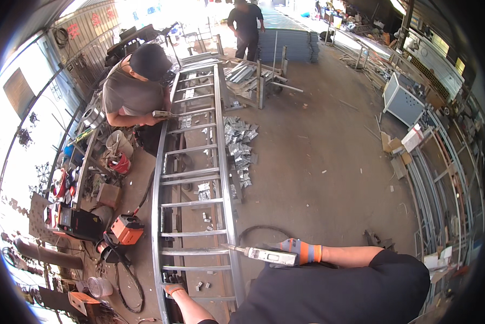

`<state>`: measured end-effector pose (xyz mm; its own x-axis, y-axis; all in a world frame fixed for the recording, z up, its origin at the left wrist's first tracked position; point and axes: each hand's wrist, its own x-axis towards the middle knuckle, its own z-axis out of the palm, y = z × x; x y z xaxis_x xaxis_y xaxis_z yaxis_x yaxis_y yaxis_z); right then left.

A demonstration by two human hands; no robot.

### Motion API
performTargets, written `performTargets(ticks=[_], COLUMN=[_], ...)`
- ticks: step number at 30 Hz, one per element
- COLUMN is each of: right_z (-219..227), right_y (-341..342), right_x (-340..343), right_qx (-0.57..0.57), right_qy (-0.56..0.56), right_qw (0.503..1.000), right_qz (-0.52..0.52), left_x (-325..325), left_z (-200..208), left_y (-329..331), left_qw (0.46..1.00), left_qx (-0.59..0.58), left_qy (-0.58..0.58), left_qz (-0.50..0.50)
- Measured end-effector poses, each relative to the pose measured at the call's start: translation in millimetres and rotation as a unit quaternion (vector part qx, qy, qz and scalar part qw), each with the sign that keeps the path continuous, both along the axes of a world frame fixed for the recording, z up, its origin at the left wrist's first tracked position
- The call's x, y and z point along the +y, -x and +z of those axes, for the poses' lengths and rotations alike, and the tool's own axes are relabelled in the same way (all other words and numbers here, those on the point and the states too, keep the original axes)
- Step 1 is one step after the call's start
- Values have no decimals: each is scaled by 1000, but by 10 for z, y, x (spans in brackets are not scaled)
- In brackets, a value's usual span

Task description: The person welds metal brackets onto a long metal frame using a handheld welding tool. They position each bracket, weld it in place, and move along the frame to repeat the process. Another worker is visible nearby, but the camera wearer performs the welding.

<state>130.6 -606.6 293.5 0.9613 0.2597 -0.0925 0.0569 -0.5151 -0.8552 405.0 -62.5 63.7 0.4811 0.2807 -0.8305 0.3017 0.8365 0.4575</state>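
Observation:
A long silver metal ladder frame (225,202) with many rungs stretches away from me. My right hand (296,251), in a grey and orange glove, is closed around a white handheld welding torch (272,256). The torch's thin nozzle points left, its tip at the frame's right rail. My left hand (173,286), also gloved, grips the left rail beside a near rung; its fingers are partly hidden in shadow. Farther up on the left, a person (128,92) in a dark cap leans over the frame with a similar torch (162,114) in hand.
Small metal pieces (239,146) lie heaped right of the frame. Orange machines (126,229), cables and buckets (119,163) crowd the left. Metal tubes (436,200) and a grey cabinet (403,100) line the right. Another person (246,27) stands at the back beside stacked panels (288,43).

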Motion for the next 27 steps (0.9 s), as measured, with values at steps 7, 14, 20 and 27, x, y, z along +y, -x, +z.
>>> performTargets(ticks=[7, 14, 20, 27], right_z=[-47, -133, -35, 0], right_y=[71, 140, 102, 161], right_x=[102, 154, 294, 482], right_qx=[-62, -50, -8, -34], right_qy=[13, 16, 28, 6], right_qw=[998, 998, 999, 999], right_qz=[-26, -37, -30, -24], left_x=[-29, -2, 15, -20], left_z=[48, 48, 68, 72], left_y=[43, 2, -41, -15], left_qw=[998, 997, 996, 992], left_qx=[-8, -22, -30, -65], left_qy=[34, 5, 25, 70], left_qz=[60, 78, 77, 77])
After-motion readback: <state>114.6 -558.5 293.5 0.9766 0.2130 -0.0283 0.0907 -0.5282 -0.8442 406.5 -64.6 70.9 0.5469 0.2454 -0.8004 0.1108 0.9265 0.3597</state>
